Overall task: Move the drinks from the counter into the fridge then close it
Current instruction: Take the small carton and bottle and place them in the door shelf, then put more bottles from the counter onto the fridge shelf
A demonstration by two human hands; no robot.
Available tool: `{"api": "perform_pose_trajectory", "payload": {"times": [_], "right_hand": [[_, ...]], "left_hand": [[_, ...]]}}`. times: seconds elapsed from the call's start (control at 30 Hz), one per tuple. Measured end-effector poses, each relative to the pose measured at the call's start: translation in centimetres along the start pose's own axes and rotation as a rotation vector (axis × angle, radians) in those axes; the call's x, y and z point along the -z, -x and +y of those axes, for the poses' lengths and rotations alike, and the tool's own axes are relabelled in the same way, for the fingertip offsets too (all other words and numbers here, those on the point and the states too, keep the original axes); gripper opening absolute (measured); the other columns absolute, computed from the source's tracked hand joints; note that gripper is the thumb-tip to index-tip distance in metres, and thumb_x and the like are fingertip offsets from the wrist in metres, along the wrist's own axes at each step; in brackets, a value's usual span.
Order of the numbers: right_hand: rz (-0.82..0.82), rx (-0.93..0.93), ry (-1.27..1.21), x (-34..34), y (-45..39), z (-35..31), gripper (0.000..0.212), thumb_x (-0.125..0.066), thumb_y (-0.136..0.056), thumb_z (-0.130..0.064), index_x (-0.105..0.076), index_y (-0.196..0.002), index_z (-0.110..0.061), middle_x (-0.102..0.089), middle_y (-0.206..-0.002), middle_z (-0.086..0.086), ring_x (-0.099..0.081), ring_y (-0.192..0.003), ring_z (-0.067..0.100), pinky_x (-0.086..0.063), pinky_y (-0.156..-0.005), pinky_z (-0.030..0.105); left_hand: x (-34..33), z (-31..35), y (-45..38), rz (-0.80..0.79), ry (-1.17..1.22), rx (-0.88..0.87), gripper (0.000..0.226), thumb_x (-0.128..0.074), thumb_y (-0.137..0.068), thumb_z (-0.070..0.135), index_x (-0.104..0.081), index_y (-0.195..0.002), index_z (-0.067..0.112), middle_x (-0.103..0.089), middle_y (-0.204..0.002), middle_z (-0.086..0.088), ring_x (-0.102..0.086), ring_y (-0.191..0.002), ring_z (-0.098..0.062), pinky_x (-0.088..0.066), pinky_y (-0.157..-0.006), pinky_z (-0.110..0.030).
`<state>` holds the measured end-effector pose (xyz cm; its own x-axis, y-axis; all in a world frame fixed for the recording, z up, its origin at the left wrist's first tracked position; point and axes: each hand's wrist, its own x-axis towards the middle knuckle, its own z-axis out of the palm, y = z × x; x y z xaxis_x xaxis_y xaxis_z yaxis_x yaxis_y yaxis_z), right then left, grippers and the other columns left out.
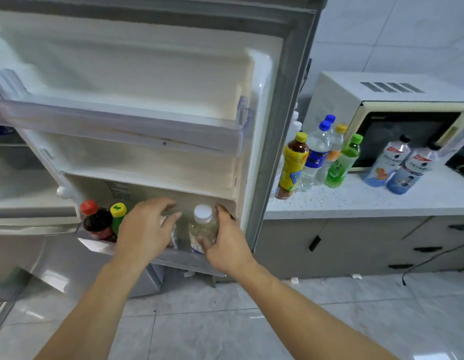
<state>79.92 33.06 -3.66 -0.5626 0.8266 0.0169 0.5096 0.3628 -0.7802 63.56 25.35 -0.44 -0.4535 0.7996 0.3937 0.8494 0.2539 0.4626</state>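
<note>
Both hands were down in the lowest door shelf (pixel 137 252) of the open fridge. The right hand (pixel 227 246) curled round an upright white-capped bottle (pixel 202 226); the left hand (pixel 145 229) curled over another bottle mostly hidden beneath it. The remaining drinks (pixel 319 154) stood upright on the table (pixel 368 201), well off to the right, so the right hand was likely nearer.
</note>
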Motion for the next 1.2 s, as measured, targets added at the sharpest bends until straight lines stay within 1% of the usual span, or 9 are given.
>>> {"api": "perform_pose_trajectory", "payload": {"times": [0.13,0.33,0.43,0.53,0.6,0.7,0.9,1.03,1.2], "right_hand": [[0.118,0.211,-0.097,1.0,2.3,0.8,0.048,-0.065,-0.088,-0.014,-0.052,-0.134,-0.019,-0.06,-0.128,0.0,-0.058,-0.116,0.018,-0.048,-0.098,0.029],[0.332,0.245,-0.112,2.6,5.6,5.5,0.008,-0.061,-0.09,-0.015,-0.069,-0.091,-0.016,-0.067,-0.085,-0.008,-0.062,-0.075,0.009,-0.053,-0.068,0.029],[0.379,0.119,-0.14,4.2,7.2,9.3,0.009,-0.063,-0.09,-0.012,-0.068,-0.085,-0.018,-0.061,-0.074,-0.018,-0.057,-0.067,0.002,-0.046,-0.063,0.014],[0.37,-0.021,-0.161,6.1,8.9,12.9,0.018,-0.062,-0.092,-0.01,-0.064,-0.082,-0.025,-0.059,-0.069,-0.02,-0.056,-0.063,0.004,-0.04,-0.06,0.009],[0.379,-0.11,-0.183,7.3,9.8,15.3,0.023,-0.061,-0.093,-0.01,-0.063,-0.081,-0.028,-0.062,-0.072,-0.017,-0.058,-0.065,0.006,-0.042,-0.06,0.011],[0.403,-0.275,-0.273,9.0,10.7,18.9,0.023,-0.059,-0.096,-0.012,-0.064,-0.081,-0.029,-0.065,-0.073,-0.01,-0.055,-0.058,0.006,-0.045,-0.058,0.02],[0.487,-0.413,-0.379,14.1,12.9,25.7,0.037,-0.053,-0.1,-0.011,-0.059,-0.07,-0.032,-0.053,-0.057,-0.013,-0.047,-0.054,0.004,-0.039,-0.056,0.014],[0.453,-0.442,-0.373,18.6,14.3,30.4,0.028,-0.052,-0.1,-0.011,-0.069,-0.082,-0.024,-0.056,-0.062,-0.015,-0.05,-0.062,0.003,-0.044,-0.066,0.019],[0.407,-0.432,-0.382,23.9,14.3,34.2,0.033,-0.059,-0.098,-0.016,-0.056,-0.065,-0.017,-0.038,-0.05,-0.012,-0.034,-0.049,0.004,-0.033,-0.05,0.017]], "left_hand": [[-1.9,2.1,2.5,0.313,0.284,-0.171,0.021,-0.061,-0.092,0.028,-0.07,-0.103,0.014,-0.062,-0.086,0.013,-0.056,-0.072,0.002,-0.046,-0.065,-0.013],[-6.8,4.1,5.7,0.304,0.403,-0.28,0.025,-0.058,-0.095,0.024,-0.072,-0.097,0.003,-0.066,-0.092,0.006,-0.057,-0.074,0.002,-0.046,-0.07,-0.009],[-9.2,5.9,7.3,0.244,0.469,-0.213,0.028,-0.056,-0.096,0.028,-0.073,-0.091,0.006,-0.066,-0.085,0.01,-0.058,-0.075,0.0,-0.045,-0.069,-0.009],[-10.9,8.7,8.5,0.11,0.589,-0.072,0.017,-0.055,-0.094,0.037,-0.067,-0.085,0.029,-0.064,-0.075,0.017,-0.06,-0.069,-0.003,-0.046,-0.061,-0.013],[-12.1,10.6,9.1,0.038,0.668,0.067,0.018,-0.054,-0.091,0.044,-0.061,-0.079,0.032,-0.064,-0.07,0.01,-0.059,-0.06,-0.009,-0.048,-0.056,-0.024],[-14.2,13.8,9.7,-0.088,0.654,0.058,0.029,-0.056,-0.094,0.051,-0.058,-0.077,0.028,-0.057,-0.061,0.002,-0.053,-0.053,-0.013,-0.045,-0.05,-0.031],[-19.7,21.6,10.9,-0.275,0.59,0.151,0.027,-0.071,-0.082,0.038,-0.054,-0.065,0.024,-0.051,-0.055,0.008,-0.046,-0.051,-0.005,-0.035,-0.048,-0.011],[-24.0,26.1,11.6,-0.324,0.666,0.337,0.023,-0.074,-0.085,0.014,-0.062,-0.073,0.03,-0.06,-0.064,0.002,-0.05,-0.053,-0.004,-0.041,-0.052,-0.013],[-27.6,30.1,12.4,-0.302,0.825,0.646,0.019,-0.065,-0.092,0.008,-0.068,-0.079,0.021,-0.072,-0.075,-0.008,-0.064,-0.062,-0.011,-0.05,-0.053,-0.024]]}}
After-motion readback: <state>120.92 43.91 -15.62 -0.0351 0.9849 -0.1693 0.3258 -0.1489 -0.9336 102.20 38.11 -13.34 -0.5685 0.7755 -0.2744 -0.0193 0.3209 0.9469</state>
